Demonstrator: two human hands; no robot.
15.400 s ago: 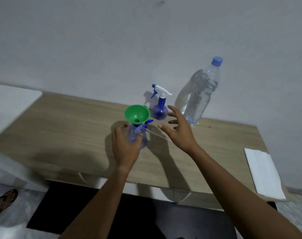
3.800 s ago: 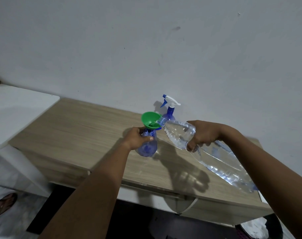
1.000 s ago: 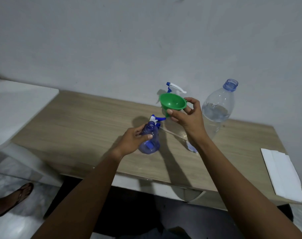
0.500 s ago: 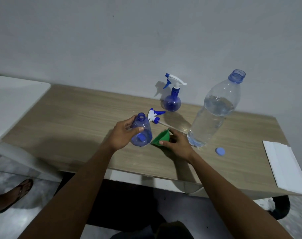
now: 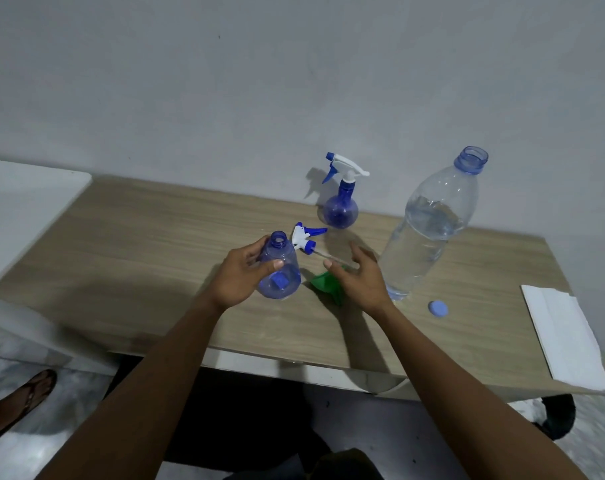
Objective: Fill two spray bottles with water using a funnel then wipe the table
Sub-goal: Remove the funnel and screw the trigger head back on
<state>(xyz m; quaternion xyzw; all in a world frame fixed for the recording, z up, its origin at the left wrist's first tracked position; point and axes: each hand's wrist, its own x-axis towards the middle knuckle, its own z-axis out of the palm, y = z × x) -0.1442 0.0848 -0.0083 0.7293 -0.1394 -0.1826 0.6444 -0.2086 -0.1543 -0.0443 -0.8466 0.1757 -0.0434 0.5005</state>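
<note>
Wooden table (image 5: pixel 155 271) stands against a grey wall (image 5: pixel 294 81) and carries all task items.

Left hand (image 5: pixel 240 277) grips the open bottle (image 5: pixel 283 271). Fingers and thumb curl round its body. The bottle stands upright on the table near the front edge, neck uncapped. Its fill level cannot be read.

Right hand (image 5: pixel 361 280) holds nothing. Its fingers are spread and relaxed. It sits over the green funnel (image 5: pixel 323 284), which lies on its side on the table just right of the open bottle. Whether the palm touches the funnel cannot be told.

Spray head (image 5: pixel 304 237) lies on the table just behind the open bottle, its dip tube running toward the right hand.

Second bottle (image 5: pixel 340 211) stands upright at the wall, spray head fitted.

Water bottle (image 5: pixel 429 233) stands right of the right hand, uncapped and partly full. Its blue cap (image 5: pixel 438 308) lies on the table near its base.

Folded white sheet (image 5: pixel 567 337) lies at the right end of the table, overhanging the front edge.

White surface (image 5: pixel 24 202) adjoins the table on the left. A sandalled foot (image 5: pixel 20 400) shows on the floor below it.
</note>
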